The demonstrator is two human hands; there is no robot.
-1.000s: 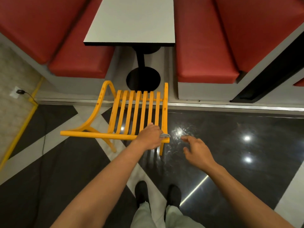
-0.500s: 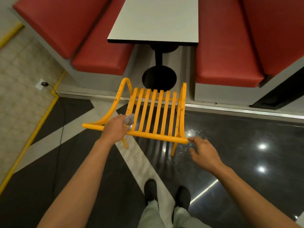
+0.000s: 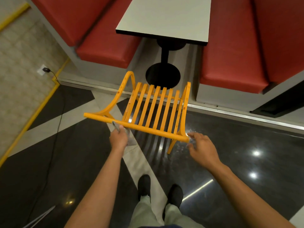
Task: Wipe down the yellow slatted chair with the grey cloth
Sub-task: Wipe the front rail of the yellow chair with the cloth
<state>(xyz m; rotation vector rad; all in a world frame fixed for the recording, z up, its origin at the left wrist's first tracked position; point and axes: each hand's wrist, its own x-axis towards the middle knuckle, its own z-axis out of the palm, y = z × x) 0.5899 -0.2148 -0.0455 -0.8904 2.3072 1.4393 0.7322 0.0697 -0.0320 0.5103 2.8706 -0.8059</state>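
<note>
Item 1. Yellow slatted chair (image 3: 148,111): stands on the dark polished floor (image 3: 230,145), its horizontal rail nearest the person and the slats running away from them.

Item 2. Grey cloth (image 3: 131,139), crumpled: at the chair's near rail, just left of the slats, bunched under and around the left hand.

Item 3. Left hand (image 3: 118,138): fingers curled round the cloth, holding it against the near rail.

Item 4. Right hand (image 3: 202,147): holds nothing, fingers loosely spread, tips at the right end of the chair's near rail. Whether they touch it cannot be told.

Item 5. White rectangular tabletop (image 3: 164,18) on a black pedestal, beyond the chair; red padded benches (image 3: 107,48) on either side of it.

Status: wiping appears to be under way on the near rail only. The slats, curved side pieces and legs likely remain to be done. No visible mark shows which parts are already clean.
</note>
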